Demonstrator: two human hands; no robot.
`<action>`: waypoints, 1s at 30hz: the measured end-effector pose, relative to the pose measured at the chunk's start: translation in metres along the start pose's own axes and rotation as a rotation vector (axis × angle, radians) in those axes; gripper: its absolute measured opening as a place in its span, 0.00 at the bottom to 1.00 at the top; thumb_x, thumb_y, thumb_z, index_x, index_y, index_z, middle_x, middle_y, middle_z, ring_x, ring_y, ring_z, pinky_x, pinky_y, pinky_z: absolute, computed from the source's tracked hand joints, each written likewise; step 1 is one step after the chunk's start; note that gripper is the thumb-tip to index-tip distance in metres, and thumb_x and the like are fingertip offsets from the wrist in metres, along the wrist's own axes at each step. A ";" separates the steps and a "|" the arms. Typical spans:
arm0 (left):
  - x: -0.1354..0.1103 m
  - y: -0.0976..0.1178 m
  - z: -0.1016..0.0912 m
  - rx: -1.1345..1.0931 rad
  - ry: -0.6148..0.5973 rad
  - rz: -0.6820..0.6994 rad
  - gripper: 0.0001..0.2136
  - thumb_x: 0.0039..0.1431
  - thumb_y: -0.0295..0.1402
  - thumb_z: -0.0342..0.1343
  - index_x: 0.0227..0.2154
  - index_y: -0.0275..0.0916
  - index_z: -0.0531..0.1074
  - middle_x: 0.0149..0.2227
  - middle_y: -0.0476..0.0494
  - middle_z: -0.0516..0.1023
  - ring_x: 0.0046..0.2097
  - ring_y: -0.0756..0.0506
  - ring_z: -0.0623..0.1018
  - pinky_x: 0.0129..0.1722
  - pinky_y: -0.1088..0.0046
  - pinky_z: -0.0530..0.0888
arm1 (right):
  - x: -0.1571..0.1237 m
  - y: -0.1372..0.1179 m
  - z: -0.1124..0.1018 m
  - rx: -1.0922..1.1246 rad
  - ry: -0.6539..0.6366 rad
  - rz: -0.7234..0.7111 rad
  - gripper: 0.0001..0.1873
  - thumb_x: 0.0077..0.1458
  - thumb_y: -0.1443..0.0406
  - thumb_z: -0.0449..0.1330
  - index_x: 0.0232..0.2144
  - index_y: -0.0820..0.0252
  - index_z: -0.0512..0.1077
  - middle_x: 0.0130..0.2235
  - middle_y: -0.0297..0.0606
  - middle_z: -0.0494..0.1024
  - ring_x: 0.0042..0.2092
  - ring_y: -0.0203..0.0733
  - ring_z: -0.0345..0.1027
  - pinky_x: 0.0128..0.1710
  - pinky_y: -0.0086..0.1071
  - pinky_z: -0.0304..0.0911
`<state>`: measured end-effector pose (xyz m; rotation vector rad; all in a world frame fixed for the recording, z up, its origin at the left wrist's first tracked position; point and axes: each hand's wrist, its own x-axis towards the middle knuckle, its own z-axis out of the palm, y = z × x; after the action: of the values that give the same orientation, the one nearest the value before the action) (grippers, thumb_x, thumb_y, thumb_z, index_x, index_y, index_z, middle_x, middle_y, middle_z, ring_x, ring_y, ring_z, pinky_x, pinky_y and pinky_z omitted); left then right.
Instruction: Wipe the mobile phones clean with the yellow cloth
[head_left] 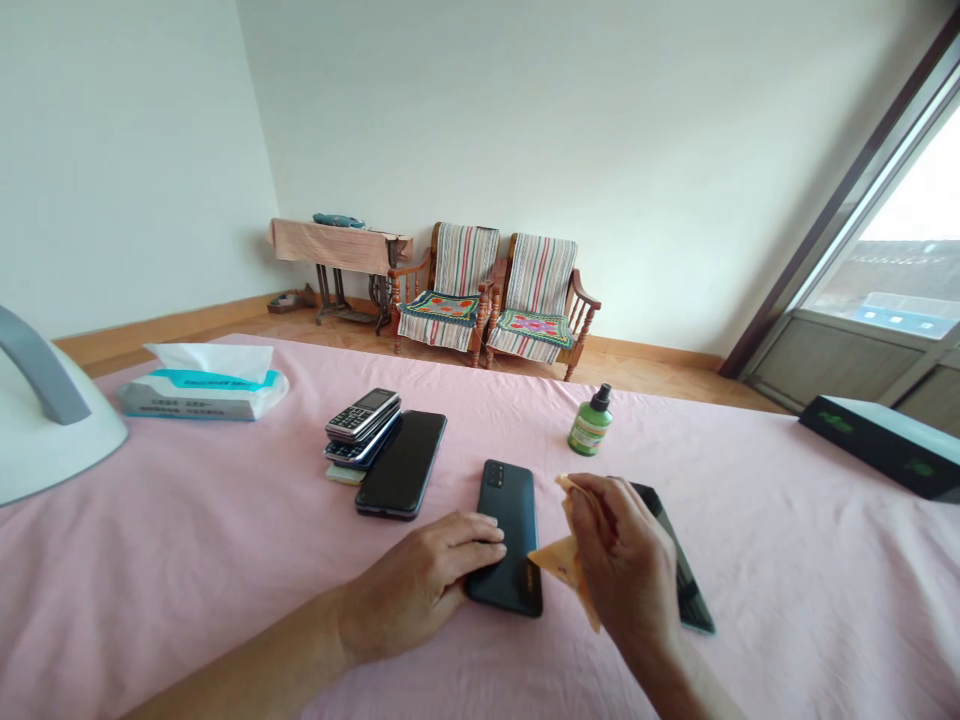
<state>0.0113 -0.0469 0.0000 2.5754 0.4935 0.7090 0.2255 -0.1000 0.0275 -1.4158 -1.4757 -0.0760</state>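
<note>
My left hand point(424, 580) rests on the pink table point(187, 560), fingers curled onto the near end of a dark smartphone point(508, 520) that lies back side up. Just to the right, my right hand point(626, 560) hovers with its fingers pinched on a small yellow cloth point(559, 560). Under that hand lies another dark phone point(686, 580), partly hidden. A small green spray bottle point(591, 422) stands upright behind both.
A black smartphone point(403, 463) lies beside a stack of keypad phones point(362, 425) left of centre. A tissue pack point(202, 385) sits far left beside a white object point(45, 430). A dark box point(881, 445) rests at the right edge. Two chairs point(491, 300) stand by the wall.
</note>
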 end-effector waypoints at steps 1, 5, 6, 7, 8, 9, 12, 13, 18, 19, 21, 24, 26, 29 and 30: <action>0.000 0.000 -0.001 -0.012 -0.010 -0.018 0.30 0.47 0.13 0.47 0.53 0.41 0.68 0.54 0.41 0.69 0.57 0.44 0.67 0.58 0.63 0.65 | -0.001 0.000 0.003 0.010 -0.040 0.008 0.07 0.59 0.64 0.53 0.34 0.58 0.71 0.33 0.35 0.74 0.34 0.37 0.69 0.35 0.29 0.63; 0.001 0.003 -0.007 -0.054 -0.029 -0.046 0.32 0.41 0.13 0.47 0.52 0.42 0.68 0.56 0.41 0.67 0.58 0.43 0.66 0.58 0.62 0.65 | -0.005 0.001 0.012 0.064 -0.155 0.055 0.08 0.59 0.65 0.52 0.33 0.59 0.71 0.30 0.35 0.73 0.31 0.37 0.68 0.31 0.29 0.62; 0.001 0.004 -0.008 -0.064 -0.027 -0.042 0.32 0.41 0.14 0.47 0.52 0.41 0.68 0.56 0.40 0.67 0.58 0.43 0.66 0.58 0.62 0.65 | -0.006 0.001 0.014 0.076 -0.170 0.061 0.08 0.60 0.65 0.51 0.32 0.59 0.71 0.30 0.35 0.73 0.31 0.37 0.68 0.31 0.29 0.62; 0.001 0.005 -0.008 -0.075 -0.022 -0.038 0.32 0.41 0.14 0.47 0.52 0.41 0.68 0.56 0.40 0.67 0.58 0.43 0.66 0.57 0.61 0.66 | -0.006 0.002 0.015 0.086 -0.175 0.064 0.09 0.60 0.65 0.51 0.32 0.59 0.71 0.30 0.35 0.73 0.31 0.37 0.68 0.31 0.29 0.62; 0.001 0.007 -0.009 -0.085 -0.015 -0.034 0.32 0.41 0.14 0.47 0.52 0.41 0.68 0.56 0.39 0.67 0.58 0.42 0.67 0.57 0.61 0.66 | -0.007 0.002 0.015 0.093 -0.173 0.066 0.09 0.60 0.65 0.52 0.32 0.59 0.71 0.30 0.35 0.73 0.31 0.37 0.68 0.31 0.29 0.63; 0.001 0.008 -0.009 -0.094 -0.007 -0.033 0.32 0.41 0.15 0.47 0.52 0.41 0.67 0.56 0.39 0.67 0.58 0.42 0.67 0.57 0.60 0.66 | -0.007 0.002 0.015 0.103 -0.160 0.068 0.08 0.60 0.65 0.52 0.32 0.59 0.71 0.30 0.35 0.74 0.32 0.37 0.68 0.31 0.29 0.63; 0.002 0.012 -0.010 -0.115 0.006 -0.025 0.31 0.41 0.16 0.49 0.52 0.41 0.67 0.56 0.39 0.68 0.58 0.41 0.66 0.57 0.59 0.66 | -0.008 0.003 0.015 0.153 -0.052 0.073 0.07 0.60 0.65 0.53 0.36 0.58 0.71 0.32 0.36 0.74 0.33 0.37 0.69 0.33 0.29 0.64; 0.003 0.013 -0.011 -0.122 0.002 -0.021 0.31 0.41 0.16 0.50 0.52 0.41 0.67 0.55 0.39 0.68 0.58 0.40 0.66 0.57 0.59 0.66 | -0.008 0.003 0.015 0.177 -0.001 0.072 0.07 0.60 0.64 0.53 0.37 0.58 0.70 0.33 0.36 0.74 0.33 0.37 0.69 0.32 0.29 0.64; 0.006 0.018 -0.009 -0.133 -0.018 -0.096 0.27 0.45 0.19 0.55 0.51 0.42 0.68 0.55 0.40 0.68 0.57 0.41 0.67 0.58 0.60 0.64 | -0.011 0.002 0.022 0.253 0.065 0.056 0.07 0.60 0.65 0.51 0.38 0.59 0.68 0.33 0.36 0.73 0.31 0.35 0.68 0.30 0.28 0.65; 0.006 0.018 -0.008 -0.130 -0.024 -0.119 0.25 0.46 0.19 0.56 0.50 0.42 0.69 0.55 0.41 0.68 0.57 0.41 0.67 0.58 0.60 0.64 | -0.011 0.003 0.024 0.247 -0.013 0.042 0.07 0.60 0.66 0.51 0.37 0.60 0.69 0.32 0.36 0.73 0.31 0.35 0.68 0.30 0.28 0.64; 0.006 0.017 -0.005 -0.128 -0.037 -0.142 0.23 0.48 0.19 0.56 0.48 0.42 0.70 0.55 0.41 0.67 0.58 0.41 0.65 0.59 0.61 0.63 | -0.012 0.005 0.029 0.217 -0.200 0.008 0.07 0.59 0.68 0.52 0.34 0.60 0.70 0.30 0.36 0.73 0.31 0.35 0.68 0.30 0.27 0.64; 0.006 0.017 -0.003 -0.134 -0.041 -0.139 0.23 0.50 0.20 0.57 0.50 0.42 0.69 0.56 0.41 0.66 0.59 0.41 0.64 0.59 0.61 0.62 | -0.015 0.009 0.033 0.148 -0.351 -0.003 0.08 0.57 0.70 0.52 0.29 0.61 0.71 0.27 0.35 0.72 0.28 0.35 0.68 0.27 0.26 0.62; 0.006 0.017 -0.002 -0.140 -0.041 -0.141 0.24 0.50 0.20 0.58 0.51 0.42 0.69 0.56 0.41 0.66 0.59 0.41 0.65 0.59 0.61 0.62 | -0.017 0.012 0.034 0.103 -0.393 -0.001 0.09 0.56 0.71 0.53 0.28 0.60 0.72 0.27 0.34 0.71 0.27 0.35 0.67 0.26 0.26 0.61; 0.007 0.018 -0.004 -0.134 -0.044 -0.143 0.23 0.50 0.21 0.59 0.51 0.42 0.69 0.56 0.41 0.67 0.59 0.42 0.64 0.60 0.62 0.62 | -0.017 0.012 0.032 0.090 -0.435 -0.019 0.09 0.56 0.71 0.52 0.27 0.60 0.72 0.27 0.34 0.72 0.27 0.35 0.67 0.27 0.27 0.61; 0.007 0.018 -0.004 -0.125 -0.042 -0.143 0.23 0.51 0.21 0.59 0.50 0.42 0.69 0.55 0.41 0.68 0.59 0.42 0.64 0.59 0.62 0.62 | -0.016 0.012 0.031 0.092 -0.427 -0.023 0.09 0.56 0.71 0.52 0.28 0.60 0.72 0.27 0.34 0.72 0.27 0.34 0.67 0.26 0.26 0.61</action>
<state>0.0180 -0.0577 0.0146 2.4066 0.5940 0.6156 0.2123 -0.0873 -0.0039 -1.3950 -1.8158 0.2934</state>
